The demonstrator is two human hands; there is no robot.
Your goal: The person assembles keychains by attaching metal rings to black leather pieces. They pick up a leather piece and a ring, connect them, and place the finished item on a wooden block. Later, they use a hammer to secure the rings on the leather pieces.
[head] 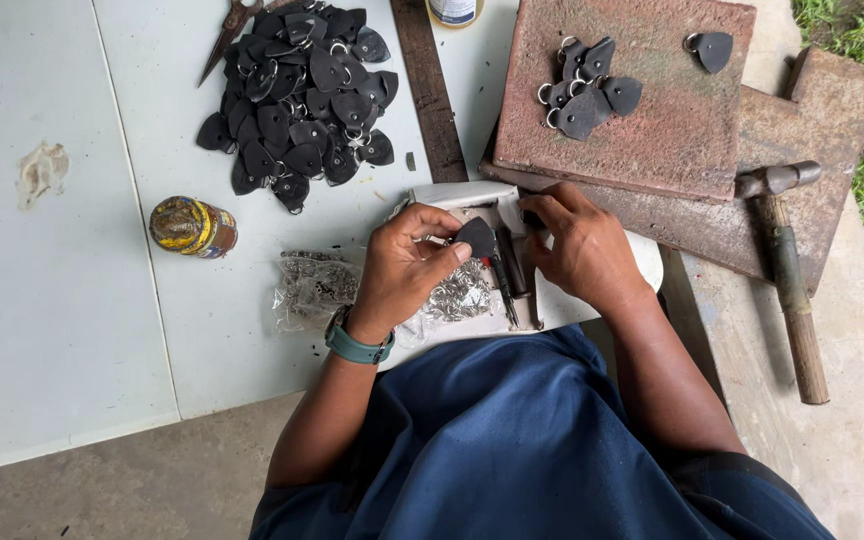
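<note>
Left hand [407, 262] pinches a small black shield-shaped leather tab [476, 236] between thumb and fingertips, over a shallow white tray [472, 192] near the table's [62, 330] near edge. Right hand [577, 245] has fingers closed at the tray's right side; what it grips cannot be told. Open table surface lies left. A yellow-labelled round jar [192, 226] lies left of a clear bag of metal rings [312, 285].

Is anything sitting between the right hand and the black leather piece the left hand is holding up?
Nothing visible does. The left hand pinches the black leather piece at its fingertips, and the right hand is just beside it over the white box. Only a narrow open gap separates them; the dark tool lies below.
</note>
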